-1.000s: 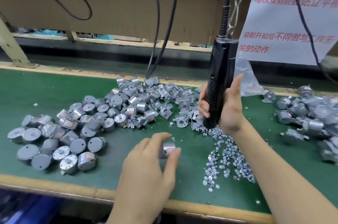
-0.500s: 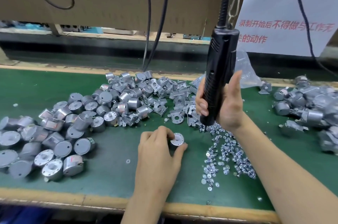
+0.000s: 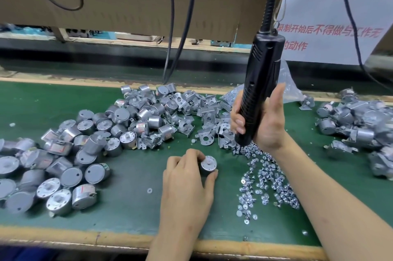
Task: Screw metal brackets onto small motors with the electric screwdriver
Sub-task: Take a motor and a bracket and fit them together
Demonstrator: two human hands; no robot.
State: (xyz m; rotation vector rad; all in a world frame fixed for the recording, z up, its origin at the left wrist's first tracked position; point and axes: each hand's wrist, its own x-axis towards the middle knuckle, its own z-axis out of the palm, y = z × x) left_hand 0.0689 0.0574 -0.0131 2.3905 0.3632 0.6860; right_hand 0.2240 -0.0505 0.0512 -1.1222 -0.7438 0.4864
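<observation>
Your left hand sits low in the centre of the frame, on the green table. Its fingers and thumb curl round a single small motor, which stands upright on the table with its shaft end up. Your right hand, right of centre, is wrapped round the lower grip of the black electric screwdriver. The tool hangs nearly upright, leaning slightly to the right at the top, with its cord running out of the top of the frame. Its tip points down at the upper end of the loose screws; it seems to touch them, though your hand and the blur hide the bit itself.

The screws spread down the table just right of the held motor. A heap of bare motors fills the left side, and metal brackets lie piled in the middle, above your left hand. More motors with brackets lie at the right edge. A white paper sign with red writing hangs at the upper right.
</observation>
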